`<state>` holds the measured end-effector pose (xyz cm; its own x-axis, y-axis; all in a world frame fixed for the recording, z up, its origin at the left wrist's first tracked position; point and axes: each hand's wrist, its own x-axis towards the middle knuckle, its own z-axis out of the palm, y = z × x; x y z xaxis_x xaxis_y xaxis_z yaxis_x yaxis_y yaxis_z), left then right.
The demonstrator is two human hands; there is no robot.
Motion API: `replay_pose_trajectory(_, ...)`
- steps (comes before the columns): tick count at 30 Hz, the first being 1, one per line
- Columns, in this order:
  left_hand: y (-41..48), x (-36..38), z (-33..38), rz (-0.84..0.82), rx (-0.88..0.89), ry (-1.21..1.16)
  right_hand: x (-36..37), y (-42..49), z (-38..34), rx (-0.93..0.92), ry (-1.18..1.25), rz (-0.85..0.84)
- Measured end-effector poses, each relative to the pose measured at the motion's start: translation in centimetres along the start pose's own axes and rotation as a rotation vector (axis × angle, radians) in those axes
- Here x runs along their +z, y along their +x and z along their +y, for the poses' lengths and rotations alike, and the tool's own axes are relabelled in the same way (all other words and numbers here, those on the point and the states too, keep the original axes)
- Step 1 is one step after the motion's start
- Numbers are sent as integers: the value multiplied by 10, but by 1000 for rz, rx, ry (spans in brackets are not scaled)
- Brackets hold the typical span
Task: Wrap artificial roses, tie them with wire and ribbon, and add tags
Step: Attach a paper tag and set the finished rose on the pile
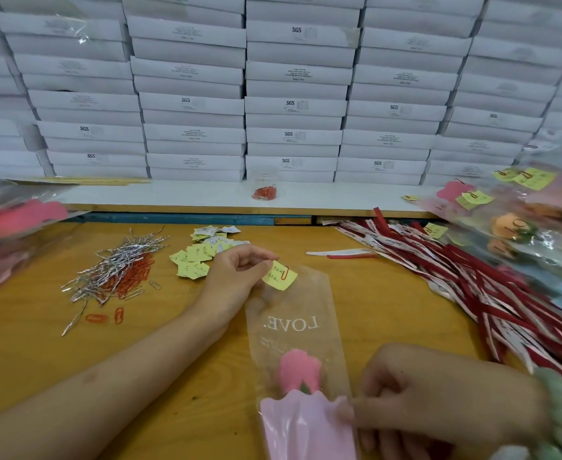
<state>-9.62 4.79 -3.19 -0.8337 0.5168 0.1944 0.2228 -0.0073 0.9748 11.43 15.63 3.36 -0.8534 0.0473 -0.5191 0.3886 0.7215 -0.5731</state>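
A pink artificial rose (301, 370) lies in a clear sleeve (301, 313) printed "LOVE", with pink inner paper at its near end. A yellow tag (279, 277) is fixed to the sleeve's far end by a red paper clip. My left hand (236, 277) pinches the tag and the sleeve's top edge. My right hand (415, 403) grips the pink paper near the rose's stem. Silver wire ties (117, 263) lie in a heap to the left, red and white ribbons (465, 277) to the right.
Loose yellow tags (195, 262) and red paper clips (133, 277) lie on the wooden table (40, 360). Finished wrapped roses (522, 220) pile up at the right, pink wrappers (10, 224) at the left. White boxes (292, 104) are stacked behind a shelf holding a bag of clips (264, 192).
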Motion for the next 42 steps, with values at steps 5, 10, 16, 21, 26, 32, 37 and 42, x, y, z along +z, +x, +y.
replay_pose_trajectory(5,3,1,-2,-10,1,46,-18,21,7,-71,-171,224)
replay_pose_trajectory(10,3,2,-3,-19,33,80,-48,79,7,-391,-196,740)
replay_pose_trajectory(16,3,1,-5,-15,45,73,-54,139,1,-450,53,679)
replay_pose_trajectory(21,6,2,-7,-10,25,76,-45,151,9,-501,289,649)
replay_pose_trajectory(26,5,1,-6,-36,41,59,-43,152,11,-511,408,668)
replay_pose_trajectory(32,4,1,-4,-31,44,76,-42,153,12,-444,509,658)
replay_pose_trajectory(37,5,1,-5,-5,42,75,-41,153,7,-361,580,664)
replay_pose_trajectory(42,6,0,-6,3,42,64,-39,155,4,-325,605,688)
